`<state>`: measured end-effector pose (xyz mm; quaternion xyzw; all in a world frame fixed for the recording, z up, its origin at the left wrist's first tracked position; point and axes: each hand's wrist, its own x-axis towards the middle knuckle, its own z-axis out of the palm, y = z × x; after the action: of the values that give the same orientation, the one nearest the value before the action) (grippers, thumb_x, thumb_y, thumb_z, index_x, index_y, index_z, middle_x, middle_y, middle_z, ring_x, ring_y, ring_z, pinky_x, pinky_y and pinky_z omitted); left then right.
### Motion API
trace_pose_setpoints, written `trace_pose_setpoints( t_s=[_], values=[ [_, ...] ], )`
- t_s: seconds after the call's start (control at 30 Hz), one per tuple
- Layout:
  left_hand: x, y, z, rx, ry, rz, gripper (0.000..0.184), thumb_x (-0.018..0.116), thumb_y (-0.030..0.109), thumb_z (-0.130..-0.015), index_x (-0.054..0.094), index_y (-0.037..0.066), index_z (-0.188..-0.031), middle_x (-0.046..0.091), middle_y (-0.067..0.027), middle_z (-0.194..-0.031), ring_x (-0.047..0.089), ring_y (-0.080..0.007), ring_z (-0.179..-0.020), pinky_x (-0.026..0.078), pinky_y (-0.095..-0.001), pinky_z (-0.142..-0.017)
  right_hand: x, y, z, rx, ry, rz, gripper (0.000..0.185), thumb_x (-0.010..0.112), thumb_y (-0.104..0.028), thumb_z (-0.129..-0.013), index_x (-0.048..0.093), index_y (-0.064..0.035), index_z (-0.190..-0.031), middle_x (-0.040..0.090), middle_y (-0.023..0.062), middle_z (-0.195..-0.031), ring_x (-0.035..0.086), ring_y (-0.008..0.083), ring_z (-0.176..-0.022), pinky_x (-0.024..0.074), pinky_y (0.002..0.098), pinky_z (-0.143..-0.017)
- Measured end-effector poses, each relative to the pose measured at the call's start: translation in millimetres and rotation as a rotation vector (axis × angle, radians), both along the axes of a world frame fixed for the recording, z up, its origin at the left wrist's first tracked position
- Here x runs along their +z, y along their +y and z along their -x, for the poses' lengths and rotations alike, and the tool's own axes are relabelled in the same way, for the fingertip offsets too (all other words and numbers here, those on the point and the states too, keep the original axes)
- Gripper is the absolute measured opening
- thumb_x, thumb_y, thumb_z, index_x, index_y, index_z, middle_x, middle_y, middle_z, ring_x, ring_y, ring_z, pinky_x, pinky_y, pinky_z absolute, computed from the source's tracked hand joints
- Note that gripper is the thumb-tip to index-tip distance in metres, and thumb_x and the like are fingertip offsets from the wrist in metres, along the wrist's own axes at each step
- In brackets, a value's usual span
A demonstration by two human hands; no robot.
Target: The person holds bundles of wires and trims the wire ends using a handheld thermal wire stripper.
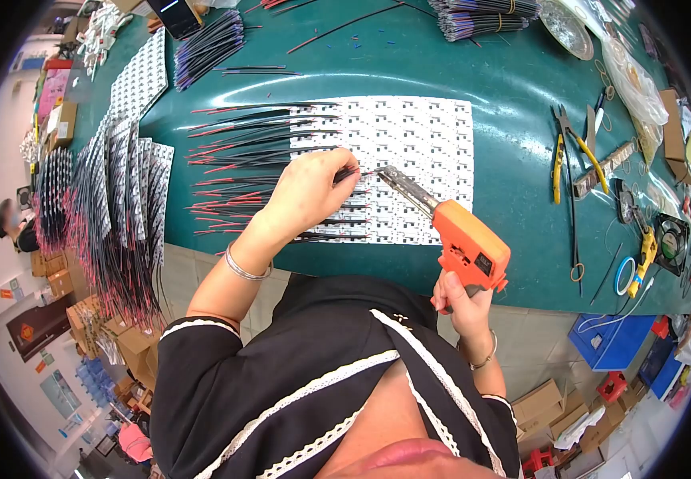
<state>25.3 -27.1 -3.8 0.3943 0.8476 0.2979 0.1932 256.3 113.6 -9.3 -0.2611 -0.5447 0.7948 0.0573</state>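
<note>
My right hand point(463, 302) is wrapped round the grip of an orange soldering gun point(477, 239), its metal tip pointing left over a white circuit board panel point(433, 128). Close to that tip, the fingers of my left hand point(313, 190) are pinched on a black wire point(347, 174). Rows of black wires with red ends point(237, 142) lie across the panel's left side and stick out past its edge. My left hand covers some of the middle rows. Whether the tip touches the wire or the board, I cannot tell.
Wired panels point(122, 191) hang over the table's left edge, with a bare panel point(139, 76) behind. Wire bundles point(209, 49) lie at the back. Pliers point(581, 148), a small fan point(670, 243) and a tape roll point(624, 275) are on the right. A person point(22, 227) is far left.
</note>
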Motion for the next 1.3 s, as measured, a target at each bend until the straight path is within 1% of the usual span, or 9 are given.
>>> trace_pose_setpoints(
  t_s=[0.2, 0.4, 0.43, 0.5, 0.7, 0.8, 1.0, 1.2, 1.3],
  values=[
    [-5.7, 0.2, 0.4, -0.001, 0.049, -0.028, 0.009, 0.061, 0.010, -0.075, 0.059, 0.001, -0.076, 0.059, -0.0121, -0.066, 0.057, -0.0278, -0.060, 0.044, -0.0333, -0.056, -3.8, -2.5, -0.3, -0.013, 0.006, 0.007, 0.032, 0.055, -0.021, -0.088, 0.046, 0.0069, -0.101, 0.045, 0.0023, -0.054, 0.043, 0.0084, -0.042, 0.0356, 0.0209, -0.037],
    [-6.2, 0.8, 0.2, 0.005, 0.070, -0.003, 0.009, 0.061, 0.011, -0.075, 0.060, 0.002, -0.076, 0.059, -0.0120, -0.066, 0.058, -0.0287, -0.061, 0.044, -0.0340, -0.057, -2.3, -2.1, 3.2, 0.001, 0.009, -0.021, 0.023, 0.053, -0.020, -0.089, 0.048, 0.0022, -0.086, 0.045, 0.0028, -0.053, 0.043, 0.0086, -0.041, 0.0359, 0.0214, -0.038],
    [-5.5, 0.9, 0.2, 0.006, 0.071, 0.000, 0.009, 0.061, 0.012, -0.075, 0.060, 0.003, -0.075, 0.059, -0.0121, -0.067, 0.058, -0.0288, -0.061, 0.044, -0.0341, -0.057, -3.6, -1.9, 2.4, -0.003, 0.000, 0.009, 0.022, 0.055, -0.018, -0.088, 0.048, 0.0025, -0.092, 0.047, 0.0027, -0.056, 0.044, 0.0081, -0.043, 0.0370, 0.0212, -0.039],
    [-5.3, 0.9, -0.1, 0.005, 0.075, 0.007, 0.009, 0.061, 0.012, -0.075, 0.059, 0.003, -0.075, 0.059, -0.0122, -0.067, 0.058, -0.0292, -0.062, 0.044, -0.0345, -0.057, -7.4, -1.1, -0.9, -0.012, -0.019, 0.068, 0.025, 0.058, -0.013, -0.086, 0.049, 0.0033, -0.103, 0.051, 0.0024, -0.062, 0.047, 0.0070, -0.046, 0.0391, 0.0209, -0.041],
    [-6.3, 1.3, -0.3, 0.000, 0.082, 0.029, 0.010, 0.061, 0.013, -0.075, 0.059, 0.003, -0.076, 0.059, -0.0128, -0.066, 0.058, -0.0304, -0.064, 0.045, -0.0356, -0.059, -7.9, -0.8, -4.9, -0.005, 0.002, 0.075, 0.030, 0.057, -0.014, -0.086, 0.049, 0.0051, -0.108, 0.052, 0.0026, -0.064, 0.047, 0.0070, -0.046, 0.0379, 0.0201, -0.040],
    [-4.7, 1.7, 0.0, -0.004, 0.082, 0.022, 0.011, 0.061, 0.013, -0.075, 0.060, 0.003, -0.076, 0.059, -0.0130, -0.066, 0.058, -0.0306, -0.064, 0.045, -0.0360, -0.059, -0.4, -2.3, -1.5, -0.024, -0.009, 0.044, 0.033, 0.055, -0.021, -0.088, 0.046, 0.0053, -0.104, 0.044, 0.0016, -0.055, 0.043, 0.0083, -0.041, 0.0365, 0.0220, -0.037],
    [-0.4, 3.3, 7.5, -0.066, 0.047, 0.045, 0.010, 0.060, 0.013, -0.075, 0.060, 0.003, -0.077, 0.058, -0.0133, -0.065, 0.058, -0.0304, -0.063, 0.044, -0.0361, -0.058, -1.9, -0.9, -3.0, -0.003, -0.015, 0.028, 0.035, 0.055, -0.022, -0.088, 0.045, 0.0057, -0.106, 0.044, 0.0015, -0.055, 0.043, 0.0085, -0.041, 0.0356, 0.0217, -0.036],
    [0.4, 5.4, 15.3, -0.151, 0.044, 0.052, 0.010, 0.059, 0.011, -0.074, 0.060, 0.002, -0.077, 0.058, -0.0132, -0.066, 0.057, -0.0309, -0.064, 0.044, -0.0360, -0.058, -4.3, -3.6, -2.5, -0.017, -0.024, 0.011, 0.022, 0.052, -0.020, -0.089, 0.048, 0.0018, -0.087, 0.043, 0.0023, -0.054, 0.044, 0.0095, -0.042, 0.0354, 0.0218, -0.036],
    [2.0, 7.2, 16.5, -0.187, 0.066, 0.077, 0.009, 0.058, 0.010, -0.074, 0.060, 0.002, -0.076, 0.058, -0.0134, -0.067, 0.058, -0.0314, -0.066, 0.044, -0.0365, -0.060, -6.4, -0.8, -5.6, -0.001, -0.036, 0.086, 0.020, 0.058, -0.017, -0.087, 0.049, 0.0001, -0.095, 0.051, 0.0022, -0.061, 0.048, 0.0068, -0.044, 0.0373, 0.0198, -0.038]
  ],
)
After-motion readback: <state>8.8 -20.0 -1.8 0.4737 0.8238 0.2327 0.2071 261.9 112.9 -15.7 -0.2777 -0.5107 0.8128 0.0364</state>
